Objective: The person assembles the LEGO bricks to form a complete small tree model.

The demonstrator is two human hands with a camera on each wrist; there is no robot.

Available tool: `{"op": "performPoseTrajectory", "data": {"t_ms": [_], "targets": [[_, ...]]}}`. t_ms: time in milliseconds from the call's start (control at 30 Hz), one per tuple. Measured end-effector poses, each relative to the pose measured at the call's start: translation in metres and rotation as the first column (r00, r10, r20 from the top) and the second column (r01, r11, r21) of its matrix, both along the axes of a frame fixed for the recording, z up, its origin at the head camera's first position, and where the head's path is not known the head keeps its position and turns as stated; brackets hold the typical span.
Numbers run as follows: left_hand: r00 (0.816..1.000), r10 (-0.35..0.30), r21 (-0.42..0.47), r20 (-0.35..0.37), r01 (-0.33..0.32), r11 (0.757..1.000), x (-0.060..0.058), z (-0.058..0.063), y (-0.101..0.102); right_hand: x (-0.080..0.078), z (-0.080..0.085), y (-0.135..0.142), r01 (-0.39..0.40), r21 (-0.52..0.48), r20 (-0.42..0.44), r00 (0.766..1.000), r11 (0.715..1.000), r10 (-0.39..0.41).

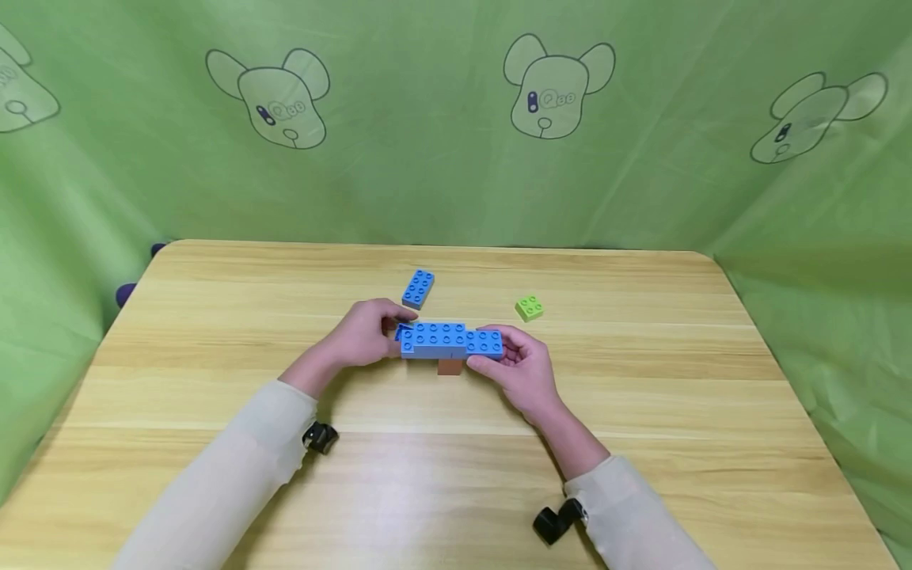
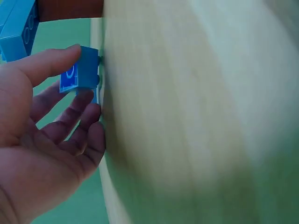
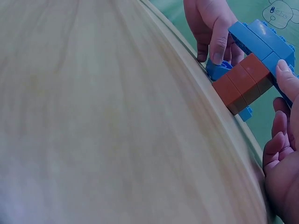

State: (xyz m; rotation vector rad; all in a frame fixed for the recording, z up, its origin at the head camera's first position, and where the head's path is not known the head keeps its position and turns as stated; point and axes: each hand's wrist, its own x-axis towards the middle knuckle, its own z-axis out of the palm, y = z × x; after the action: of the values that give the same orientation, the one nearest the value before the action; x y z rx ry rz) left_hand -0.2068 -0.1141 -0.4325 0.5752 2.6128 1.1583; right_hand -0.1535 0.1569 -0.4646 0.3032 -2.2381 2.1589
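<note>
Green cloth (image 1: pixel 420 190) printed with mouse outlines (image 1: pixel 545 83) is hung behind and at both sides of a wooden counter (image 1: pixel 399 507). Between the thumb and fingers (image 2: pixel 70 117) of the left hand (image 1: pixel 363 332), parted only by its width, a small blue block (image 2: pixel 87 67) is pinched, its hollow underside in view and its studs turned toward the counter. Whether the counter is touched by it cannot be told. By the right hand (image 1: pixel 523 368) the right end of a blue beam (image 1: pixel 438 340) is gripped, with the thumb on the near side and the other fingers curled behind. Two layers are seen in the beam, lower studs being left bare at both ends, more of them at the right. It is borne by a brown stack (image 3: pixel 238 86), which reaches down to the counter. The block is held left of that stack, lower than the beam and near its left end. Beyond the beam, a loose blue brick (image 1: pixel 418 290) is laid near the left hand, and a green brick (image 1: pixel 530 308) farther right. Both forearms are covered by pale sleeves (image 1: pixel 214 475), with black devices (image 1: pixel 322 438) fixed at the cuffs.
</note>
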Motion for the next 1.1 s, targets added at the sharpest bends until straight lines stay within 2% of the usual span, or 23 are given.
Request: {"op": "performPoseTrajectory", "data": {"t_ms": [167, 300, 467, 633, 733, 900, 1000, 1100], "targets": [[0.999, -0.034, -0.024, 0.008, 0.035, 0.999, -0.002, -0.002, 0.001, 0.0, 0.0, 0.0, 0.002, 0.01, 0.007, 1.0, 1.0, -0.002], [0.999, -0.03, -0.016, 0.016, 0.03, 0.999, -0.002, -0.003, 0.001, 0.0, 0.002, 0.0, -0.001, 0.011, 0.011, 1.0, 1.0, 0.001], [0.999, 0.03, 0.059, 0.013, -0.031, 0.998, 0.001, -0.002, -0.005, 0.0, 0.003, -0.001, -0.006, 0.01, 0.011, 1.0, 1.0, 0.006], [0.992, 0.124, 0.168, -0.002, -0.122, 0.978, 0.003, 0.003, -0.01, -0.001, 0.003, 0.0, -0.001, 0.017, 0.006, 1.0, 1.0, 0.001], [0.987, 0.159, 0.221, 0.028, -0.161, 0.962, 0.004, 0.008, -0.01, -0.001, 0.003, 0.0, -0.001, 0.015, 0.005, 1.0, 1.0, 0.001], [0.972, 0.175, 0.332, 0.155, -0.218, 0.917, 0.008, 0.015, -0.009, 0.0, 0.002, 0.0, -0.003, 0.015, 0.004, 1.0, 1.0, 0.003], [0.965, 0.199, 0.389, 0.172, -0.252, 0.886, 0.011, 0.019, -0.007, 0.0, 0.003, 0.0, -0.004, 0.013, 0.005, 1.0, 1.0, 0.004], [0.954, 0.248, 0.451, 0.166, -0.297, 0.842, 0.014, 0.025, -0.004, 0.0, 0.003, 0.0, -0.005, 0.014, 0.007, 1.0, 1.0, 0.005]]}}
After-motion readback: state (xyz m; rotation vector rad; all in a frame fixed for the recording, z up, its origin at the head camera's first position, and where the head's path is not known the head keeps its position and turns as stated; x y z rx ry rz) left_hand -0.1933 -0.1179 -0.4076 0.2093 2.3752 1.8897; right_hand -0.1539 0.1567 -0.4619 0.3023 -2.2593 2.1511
